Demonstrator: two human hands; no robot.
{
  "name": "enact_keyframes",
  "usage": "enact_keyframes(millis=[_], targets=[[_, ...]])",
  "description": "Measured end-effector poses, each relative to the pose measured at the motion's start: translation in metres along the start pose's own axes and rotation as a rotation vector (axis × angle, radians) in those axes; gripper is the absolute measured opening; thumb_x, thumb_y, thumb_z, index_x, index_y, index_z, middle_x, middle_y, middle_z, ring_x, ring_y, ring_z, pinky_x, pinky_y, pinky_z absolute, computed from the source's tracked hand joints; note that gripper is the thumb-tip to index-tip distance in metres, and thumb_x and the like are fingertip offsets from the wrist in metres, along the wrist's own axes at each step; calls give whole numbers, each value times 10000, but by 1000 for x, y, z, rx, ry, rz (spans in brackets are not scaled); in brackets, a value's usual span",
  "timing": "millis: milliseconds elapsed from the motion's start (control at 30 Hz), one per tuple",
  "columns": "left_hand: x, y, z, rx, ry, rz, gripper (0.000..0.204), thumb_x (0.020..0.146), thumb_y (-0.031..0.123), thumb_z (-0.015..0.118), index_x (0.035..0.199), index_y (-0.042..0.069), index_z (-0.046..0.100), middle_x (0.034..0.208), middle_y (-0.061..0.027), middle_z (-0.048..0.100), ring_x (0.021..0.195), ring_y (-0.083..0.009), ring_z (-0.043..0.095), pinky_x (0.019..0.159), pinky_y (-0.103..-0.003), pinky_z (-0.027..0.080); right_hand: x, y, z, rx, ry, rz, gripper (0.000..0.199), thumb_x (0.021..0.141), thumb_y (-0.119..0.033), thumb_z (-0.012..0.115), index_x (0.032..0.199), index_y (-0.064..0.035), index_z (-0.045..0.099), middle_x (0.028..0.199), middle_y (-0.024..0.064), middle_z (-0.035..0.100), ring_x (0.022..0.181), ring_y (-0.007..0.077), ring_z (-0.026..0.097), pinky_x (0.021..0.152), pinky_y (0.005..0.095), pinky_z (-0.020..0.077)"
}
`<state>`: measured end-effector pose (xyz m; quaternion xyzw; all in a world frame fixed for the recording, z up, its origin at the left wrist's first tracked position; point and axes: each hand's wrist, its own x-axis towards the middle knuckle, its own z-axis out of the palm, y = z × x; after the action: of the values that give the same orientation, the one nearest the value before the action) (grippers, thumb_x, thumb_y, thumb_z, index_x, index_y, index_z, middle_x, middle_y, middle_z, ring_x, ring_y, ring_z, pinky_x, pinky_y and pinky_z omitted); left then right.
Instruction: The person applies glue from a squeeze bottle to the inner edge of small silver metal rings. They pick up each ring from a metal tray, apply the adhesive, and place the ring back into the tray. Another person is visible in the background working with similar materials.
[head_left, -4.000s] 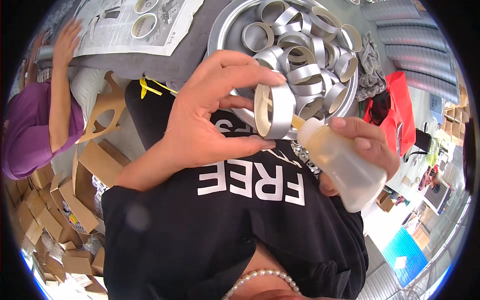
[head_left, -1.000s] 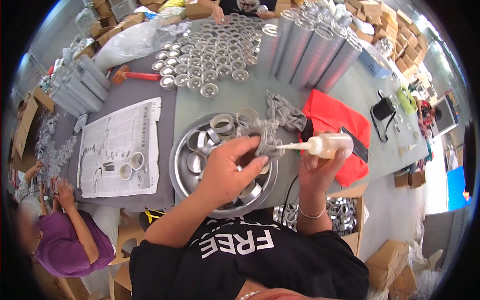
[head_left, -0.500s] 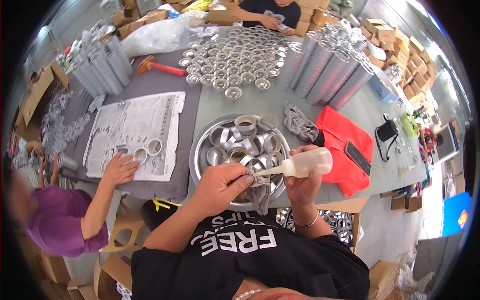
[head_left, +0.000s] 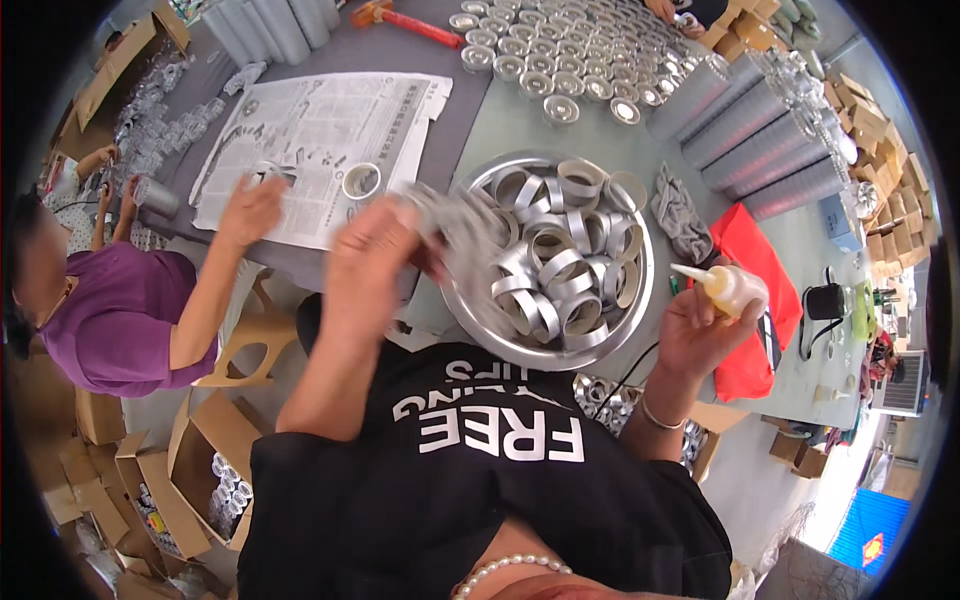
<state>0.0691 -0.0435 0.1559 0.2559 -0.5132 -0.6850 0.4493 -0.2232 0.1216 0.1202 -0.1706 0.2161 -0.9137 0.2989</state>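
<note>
My left hand, smeared by motion, grips a grey rag that trails over the left side of a round metal basin. Whether anything is wrapped inside the rag cannot be made out. Many silver metal rings fill the basin. To the basin's right, my right hand is closed around a translucent squeeze bottle, its pale nozzle pointing left, apart from the rag and rings.
A co-worker in a purple top reaches over a newspaper with a white-lined ring. Round metal pieces and tall grey stacks stand farther back. A crumpled grey cloth and red fabric lie right.
My left hand has swung left with the rag, away from the bottle's nozzle. My right hand has drawn the bottle rightward. The whole view has shifted, and the co-worker's hand has moved on the newspaper.
</note>
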Motion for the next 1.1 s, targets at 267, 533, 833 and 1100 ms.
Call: enact_keyframes(millis=[267, 533, 833, 1100], targets=[[28, -42, -72, 1175, -99, 88, 152, 767, 105, 718, 817, -14, 638, 853, -59, 625, 764, -146, 592, 654, -262, 458, -6, 2, -23, -8, -62, 116, 565, 917, -445, 573, 1217, 23, 469, 1108, 210, 621, 481, 89, 482, 408, 195, 379], [6, -47, -3, 984, -270, 38, 216, 696, 68, 766, 884, 33, 665, 846, -70, 624, 714, -198, 596, 637, -295, 473, 2, 5, -28, -39, -15, 142, 622, 890, -487, 587, 1215, 25, 449, 1108, 192, 590, 469, 72, 484, 414, 185, 393], [8, -94, 17, 1103, -387, 203, 295, 725, 3, 684, 1000, 64, 595, 962, -87, 607, 850, -257, 619, 750, -350, 501, 1, 9, -29, -18, -64, 160, 658, 879, -496, 597, 1243, 21, 413, 1119, 187, 557, 466, 82, 491, 418, 203, 424], [36, -85, -4, 1072, -50, 312, 172, 831, 10, 588, 992, 50, 634, 923, -119, 630, 835, -290, 628, 735, -366, 502, -4, 13, -29, -54, -33, 175, 640, 885, -477, 597, 1247, 24, 434, 1131, 198, 561, 488, 93, 507, 428, 210, 437]])
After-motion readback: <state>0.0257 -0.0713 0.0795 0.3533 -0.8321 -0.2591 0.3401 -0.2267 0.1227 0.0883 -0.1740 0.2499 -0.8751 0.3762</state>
